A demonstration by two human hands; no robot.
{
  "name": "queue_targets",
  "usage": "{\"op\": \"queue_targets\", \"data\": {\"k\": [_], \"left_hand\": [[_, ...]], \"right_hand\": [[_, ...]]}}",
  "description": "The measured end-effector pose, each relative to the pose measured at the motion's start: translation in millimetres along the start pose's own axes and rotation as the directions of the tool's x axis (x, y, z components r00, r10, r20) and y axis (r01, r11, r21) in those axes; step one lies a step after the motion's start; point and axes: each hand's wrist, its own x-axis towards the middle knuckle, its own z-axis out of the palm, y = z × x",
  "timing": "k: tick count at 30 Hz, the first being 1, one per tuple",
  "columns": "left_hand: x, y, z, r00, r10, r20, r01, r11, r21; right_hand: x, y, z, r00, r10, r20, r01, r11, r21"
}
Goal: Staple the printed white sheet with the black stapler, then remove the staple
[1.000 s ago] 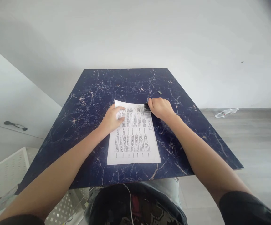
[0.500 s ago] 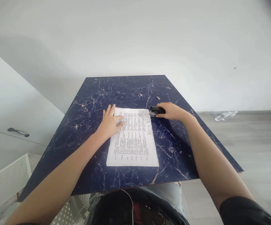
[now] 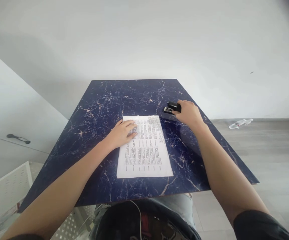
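A printed sheet of paper [image 3: 146, 148] lies in the middle of the dark blue marbled table [image 3: 96, 110]. My left hand [image 3: 121, 133] rests flat on the sheet's upper left part, fingers stretched out. My right hand [image 3: 188, 113] is closed round a black stapler [image 3: 171, 107], held just beyond the sheet's upper right corner, apart from the paper. The stapler's nose points left.
A white cabinet with a black handle [image 3: 18, 138] stands at the left. A white perforated panel [image 3: 6, 190] leans at the lower left. A plastic bottle [image 3: 241, 123] lies on the grey floor at the right. A white wall rises behind the table.
My right hand has pulled the stapler off the sheet's top right corner and moved it back and to the right. The left hand stayed on the paper, shifting slightly.
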Motion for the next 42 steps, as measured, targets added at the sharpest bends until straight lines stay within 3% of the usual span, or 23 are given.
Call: {"op": "queue_targets", "data": {"k": [3, 6, 9, 12, 15, 18, 20, 26, 30, 38, 40, 42], "left_hand": [[-0.1, -1.6, 0.6, 0.999, -0.007, 0.042, 0.009, 0.999, -0.032], [0.4, -2.1, 2.2, 0.997, -0.015, 0.074, 0.018, 0.999, -0.04], [1.1, -0.6, 3.4, 0.997, -0.036, 0.074, 0.038, 0.999, -0.019], [1.2, 1.6, 2.9, 0.997, -0.047, 0.059, 0.048, 0.999, -0.011], [0.9, 2.8, 1.6, 0.998, -0.045, 0.051, 0.046, 0.999, -0.021], [0.9, 2.2, 1.3, 0.997, -0.049, 0.066, 0.05, 0.999, -0.02], [1.1, 1.2, 2.1, 0.996, -0.049, 0.074, 0.05, 0.999, -0.014], [1.1, -1.3, 5.7, 0.998, -0.033, 0.048, 0.034, 0.999, -0.026], [1.3, -0.7, 5.5, 0.998, -0.033, 0.044, 0.034, 0.999, -0.041], [2.0, 0.6, 2.3, 0.994, -0.04, 0.097, 0.042, 0.999, -0.018], [1.8, 0.7, 2.3, 0.995, -0.04, 0.092, 0.042, 0.999, -0.015], [1.8, 0.8, 3.3, 0.996, -0.039, 0.085, 0.041, 0.999, -0.018]], "right_hand": [[-9.1, -24.8, -3.8, 0.983, -0.17, 0.064, 0.153, 0.964, 0.216], [-24.4, -58.5, 4.1, 0.914, -0.36, 0.188, 0.268, 0.882, 0.387], [-39.0, -88.8, 19.1, 0.878, -0.449, 0.169, 0.355, 0.845, 0.399], [-44.1, -101.8, 28.4, 0.837, -0.518, 0.176, 0.418, 0.813, 0.405], [-36.8, -92.4, 27.1, 0.813, -0.545, 0.205, 0.382, 0.765, 0.518], [-22.7, -69.0, 24.3, 0.883, -0.449, 0.134, 0.309, 0.774, 0.552], [-14.6, -53.7, 26.1, 0.899, -0.424, 0.113, 0.317, 0.806, 0.5], [-9.2, -40.4, 37.2, 0.795, -0.572, 0.204, 0.459, 0.786, 0.414], [-10.2, -45.3, 39.8, 0.773, -0.598, 0.212, 0.505, 0.783, 0.365], [-6.4, -42.2, 49.1, 0.794, -0.591, 0.142, 0.5, 0.768, 0.401], [-5.9, -41.9, 49.8, 0.873, -0.485, 0.06, 0.409, 0.792, 0.454], [-7.2, -46.0, 48.5, 0.967, -0.255, -0.007, 0.223, 0.832, 0.509]]}}
